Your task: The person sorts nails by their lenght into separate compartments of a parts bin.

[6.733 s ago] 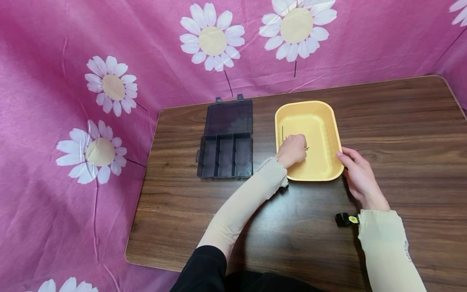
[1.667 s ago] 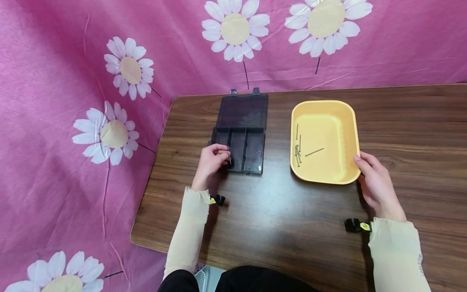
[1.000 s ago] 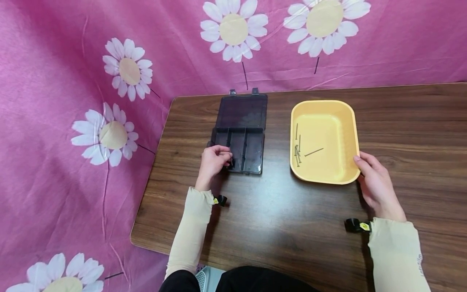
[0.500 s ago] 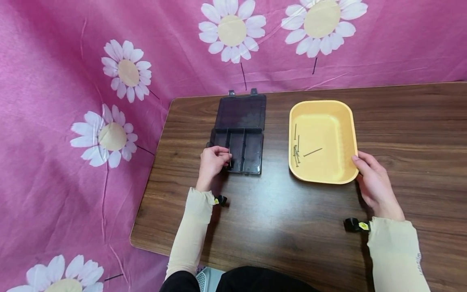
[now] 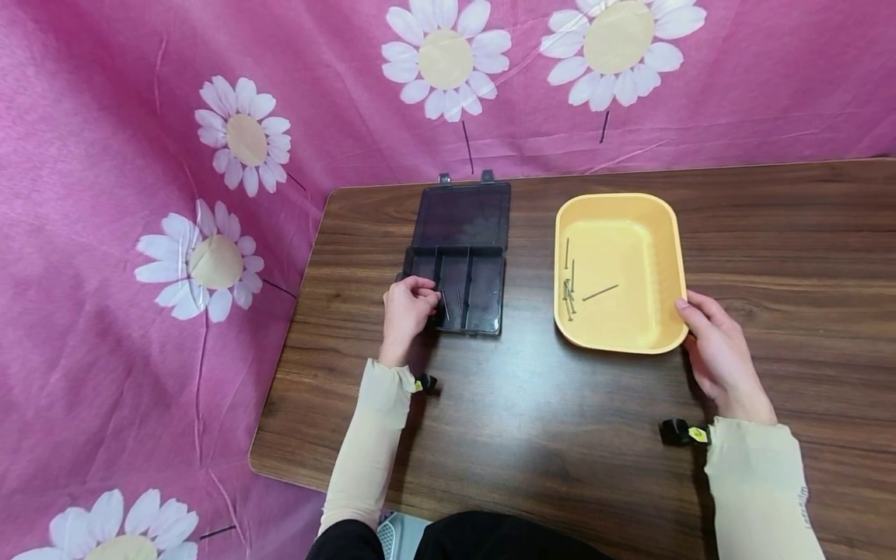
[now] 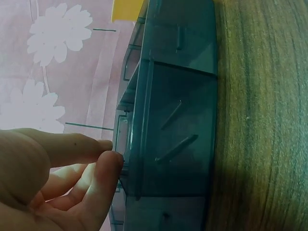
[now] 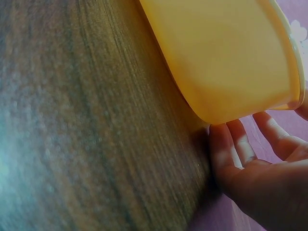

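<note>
Pink flowered cloth (image 5: 336, 93) backs a wood-grain table (image 5: 546, 435), near whose far left corner a dark divided box (image 5: 462, 216) lies open with two nails (image 5: 460, 300) in its middle compartment. At the box's left side is the left hand (image 5: 407, 311), its thumb and fingertips close together, free of the nails. Farther right, near the table's far edge, a yellow tray (image 5: 637, 311) bears other nails (image 5: 569, 299), mostly along its left wall, while the right hand (image 5: 724, 354) clasps its near right corner between thumb and fingers.
</note>
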### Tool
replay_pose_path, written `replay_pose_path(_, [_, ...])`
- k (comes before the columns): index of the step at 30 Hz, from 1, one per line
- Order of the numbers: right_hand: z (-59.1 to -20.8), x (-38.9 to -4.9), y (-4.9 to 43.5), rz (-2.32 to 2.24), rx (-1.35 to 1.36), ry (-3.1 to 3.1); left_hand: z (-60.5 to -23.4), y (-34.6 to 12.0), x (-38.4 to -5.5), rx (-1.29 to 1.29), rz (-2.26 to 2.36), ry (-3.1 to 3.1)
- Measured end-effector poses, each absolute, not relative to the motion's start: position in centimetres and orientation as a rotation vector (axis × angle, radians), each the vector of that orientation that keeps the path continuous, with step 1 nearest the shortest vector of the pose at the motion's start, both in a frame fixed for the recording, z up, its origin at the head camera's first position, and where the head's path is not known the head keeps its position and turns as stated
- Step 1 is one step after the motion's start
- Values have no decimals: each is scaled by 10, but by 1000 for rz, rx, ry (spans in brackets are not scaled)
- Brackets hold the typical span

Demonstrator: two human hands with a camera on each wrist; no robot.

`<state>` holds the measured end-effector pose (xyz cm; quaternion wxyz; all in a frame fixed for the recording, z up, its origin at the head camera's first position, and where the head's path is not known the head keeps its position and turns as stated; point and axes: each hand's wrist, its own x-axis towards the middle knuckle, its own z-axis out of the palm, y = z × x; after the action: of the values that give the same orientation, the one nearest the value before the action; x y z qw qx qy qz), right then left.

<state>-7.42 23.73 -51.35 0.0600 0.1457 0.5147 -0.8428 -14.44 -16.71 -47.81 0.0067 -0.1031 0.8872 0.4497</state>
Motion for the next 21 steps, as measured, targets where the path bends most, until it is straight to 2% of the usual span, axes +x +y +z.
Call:
replay_pose_path(13, [-514, -73, 237, -2561, 445, 1560, -476, -166, -145, -312, 1361, 2810])
replay_pose_path(21, [-515, -75, 236, -2588, 444, 1567, -465, -155, -148, -218, 1419, 2809])
